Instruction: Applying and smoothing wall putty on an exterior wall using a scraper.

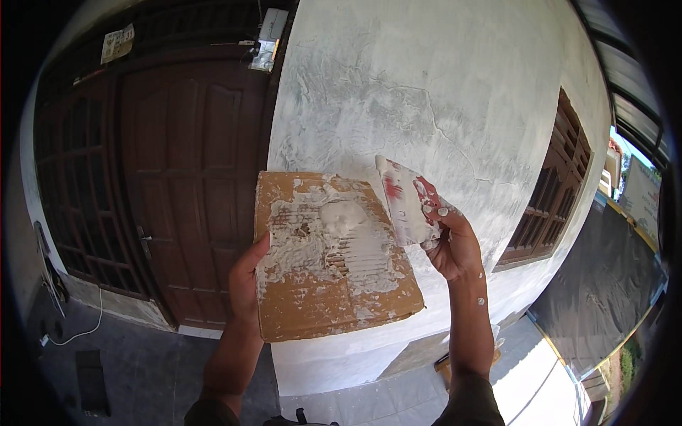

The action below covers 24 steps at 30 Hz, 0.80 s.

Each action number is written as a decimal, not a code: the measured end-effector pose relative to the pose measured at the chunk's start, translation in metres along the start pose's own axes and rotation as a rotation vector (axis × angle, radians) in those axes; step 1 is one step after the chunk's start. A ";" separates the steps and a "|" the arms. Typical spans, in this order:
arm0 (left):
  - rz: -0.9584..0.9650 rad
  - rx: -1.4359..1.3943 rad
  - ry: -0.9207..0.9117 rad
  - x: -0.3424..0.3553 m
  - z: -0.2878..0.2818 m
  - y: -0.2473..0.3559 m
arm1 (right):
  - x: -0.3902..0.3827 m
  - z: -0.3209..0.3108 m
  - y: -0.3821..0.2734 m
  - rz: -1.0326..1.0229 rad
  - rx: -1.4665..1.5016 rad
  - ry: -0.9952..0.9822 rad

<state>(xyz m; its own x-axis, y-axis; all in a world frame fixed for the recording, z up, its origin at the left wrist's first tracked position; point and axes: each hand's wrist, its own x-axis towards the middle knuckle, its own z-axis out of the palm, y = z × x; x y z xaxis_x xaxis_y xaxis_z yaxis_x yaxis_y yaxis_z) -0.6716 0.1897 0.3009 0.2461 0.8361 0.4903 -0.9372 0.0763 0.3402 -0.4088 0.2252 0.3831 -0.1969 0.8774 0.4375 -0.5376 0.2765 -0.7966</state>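
Observation:
A flat piece of brown cardboard (312, 305), smeared with wet white putty (342, 215), is held up before the wall. My left hand (248, 277) grips its left edge, thumb on top and the other fingers hidden beneath. Just off the board's right edge, my right hand (455, 245) is closed on a red putty scraper (406, 202) with a wide blade coated in white putty. Specks of putty stick to that hand and wrist. Behind both stands a white wall (440, 92) with grey patches and a crack-like line.
A brown panelled door (192, 192) with a handle is at left. On the right, a brown louvred window (550, 192) is set in the wall, and a dark sheet (597, 284) hangs beyond. A white cable (85, 332) and a dark mat (92, 383) lie on the tiled floor.

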 end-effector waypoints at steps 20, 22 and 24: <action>0.070 0.015 -0.037 -0.009 -0.024 -0.030 | 0.111 0.042 -0.027 -1.318 -1.543 0.251; 0.042 0.000 -0.056 -0.008 -0.022 -0.028 | 0.117 0.054 -0.029 -1.413 -1.638 0.277; 0.033 0.008 -0.066 -0.006 -0.021 -0.027 | 0.130 0.064 -0.033 -1.577 -1.757 0.333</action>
<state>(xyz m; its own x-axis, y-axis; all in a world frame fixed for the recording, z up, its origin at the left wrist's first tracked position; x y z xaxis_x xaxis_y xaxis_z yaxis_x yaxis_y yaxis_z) -0.6532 0.1943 0.2717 0.2310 0.8004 0.5531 -0.9432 0.0447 0.3292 -0.4695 0.3049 0.4930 -0.3132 -0.2823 0.9067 0.8640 0.3115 0.3954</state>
